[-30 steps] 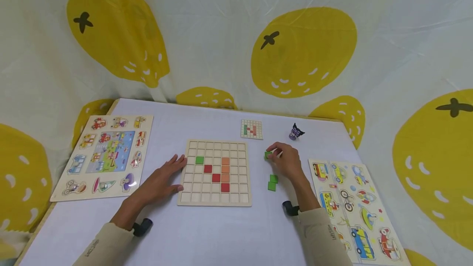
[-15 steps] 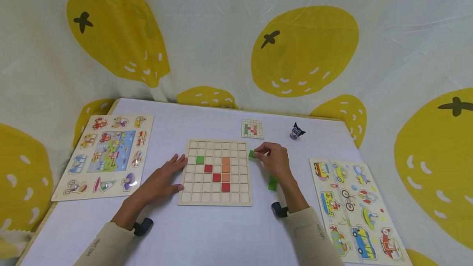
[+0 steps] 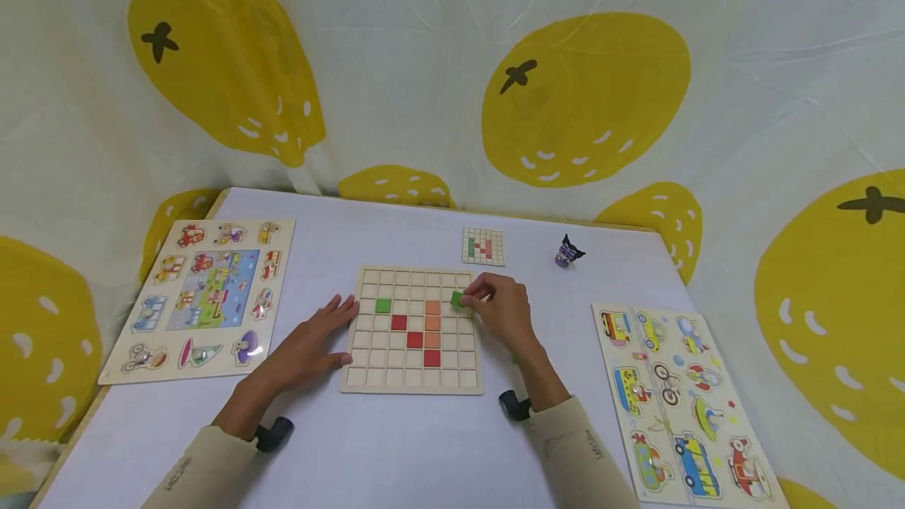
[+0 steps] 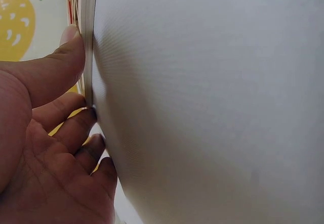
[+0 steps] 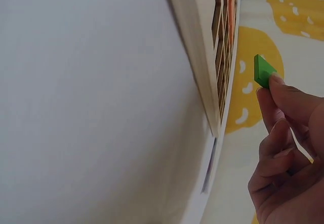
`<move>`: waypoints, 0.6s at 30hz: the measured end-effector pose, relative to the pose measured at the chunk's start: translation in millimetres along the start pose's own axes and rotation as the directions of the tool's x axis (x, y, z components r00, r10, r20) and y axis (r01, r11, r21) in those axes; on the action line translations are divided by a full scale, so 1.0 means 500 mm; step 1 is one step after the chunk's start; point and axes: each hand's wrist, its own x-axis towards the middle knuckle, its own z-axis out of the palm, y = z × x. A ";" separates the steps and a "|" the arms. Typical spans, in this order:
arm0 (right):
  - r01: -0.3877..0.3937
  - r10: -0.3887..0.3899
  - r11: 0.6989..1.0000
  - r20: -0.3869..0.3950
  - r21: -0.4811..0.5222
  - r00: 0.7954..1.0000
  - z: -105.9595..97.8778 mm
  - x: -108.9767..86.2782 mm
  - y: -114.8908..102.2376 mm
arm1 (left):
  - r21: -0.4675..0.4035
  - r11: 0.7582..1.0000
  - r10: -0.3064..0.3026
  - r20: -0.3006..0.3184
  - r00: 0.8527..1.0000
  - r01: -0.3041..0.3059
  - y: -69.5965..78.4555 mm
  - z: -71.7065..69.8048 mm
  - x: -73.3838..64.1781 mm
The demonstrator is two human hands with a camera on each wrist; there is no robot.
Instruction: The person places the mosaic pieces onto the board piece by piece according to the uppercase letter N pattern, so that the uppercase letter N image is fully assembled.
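Note:
Between thumb and fingertips my right hand (image 3: 500, 309) pinches a green square tile (image 5: 262, 72), held above the right part of a wooden grid board (image 3: 376, 376). Resting at the board's left edge is my left hand (image 3: 307, 348), its thumb on the rim and its fingers spread and relaxed. Set in the board's cells are one green tile (image 3: 382, 305), several red tiles (image 3: 415, 340) in a diagonal and a column of orange tiles (image 3: 433, 323). Under the right wrist, the loose green tiles (image 3: 515, 359) are nearly hidden.
Behind the board lies a small pattern card (image 3: 484, 247) with coloured squares. A dark figurine (image 3: 567, 251) stands to its right. A vehicle puzzle board (image 3: 283, 236) lies at the left, and another puzzle board (image 3: 639, 446) at the right. A lemon-print curtain (image 3: 396, 85) hangs behind the table.
My right hand has carried the green tile leftward, from the tabletop right of the grid board to over its right columns. My left hand has stayed at the board's left edge.

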 end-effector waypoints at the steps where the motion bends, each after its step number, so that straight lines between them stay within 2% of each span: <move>1: -0.003 0.003 1.000 0.004 0.004 1.000 0.002 -0.002 -0.004 | 0.000 1.000 0.001 0.000 1.000 -0.001 0.000 0.000 0.000; 8: -0.015 0.014 1.000 0.039 0.012 0.999 0.024 -0.010 -0.025 | -0.006 1.000 0.010 -0.001 1.000 -0.010 0.000 -0.002 -0.001; 18: 0.046 -0.049 0.999 0.119 0.030 0.992 0.058 -0.026 -0.063 | 0.007 1.000 0.018 -0.004 1.000 -0.018 -0.004 0.000 -0.001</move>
